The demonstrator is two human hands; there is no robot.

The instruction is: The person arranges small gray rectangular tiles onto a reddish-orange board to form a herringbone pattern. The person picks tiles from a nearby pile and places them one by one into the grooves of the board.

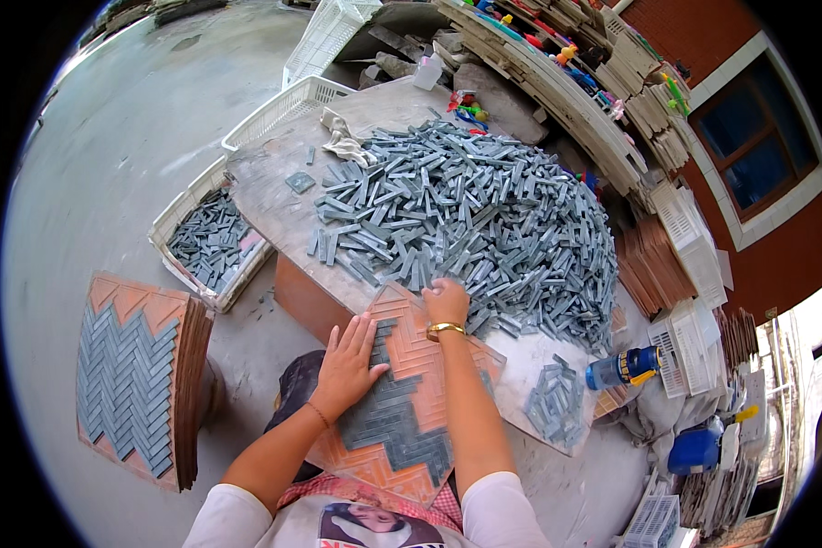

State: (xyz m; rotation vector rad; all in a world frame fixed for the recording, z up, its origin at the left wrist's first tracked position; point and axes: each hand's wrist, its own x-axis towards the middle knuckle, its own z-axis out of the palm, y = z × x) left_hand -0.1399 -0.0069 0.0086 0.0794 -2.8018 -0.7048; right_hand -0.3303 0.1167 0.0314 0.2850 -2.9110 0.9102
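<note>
An orange board with herringbone slots [417, 352] slants across my lap and against the table's near edge. Grey stone strips [397, 416] fill many slots in its lower and middle part; other slots toward its top are bare orange. My left hand [345, 370] lies flat on the board's left side, fingers stretched out, beside a column of set strips. At the board's upper end my right hand [447, 304], with a gold bracelet on its wrist, is closed with curled fingers. What it holds, if anything, is hidden. Just beyond it rises a large heap of loose grey strips [466, 205].
Left of me stands a stack of similar boards [123, 374], its top one filled with strips. A white crate of strips [178, 215] sits beside the table [265, 178]. A white glove [341, 137] lies near the heap. At right are a blue bottle [623, 367] and a small strip pile [555, 397].
</note>
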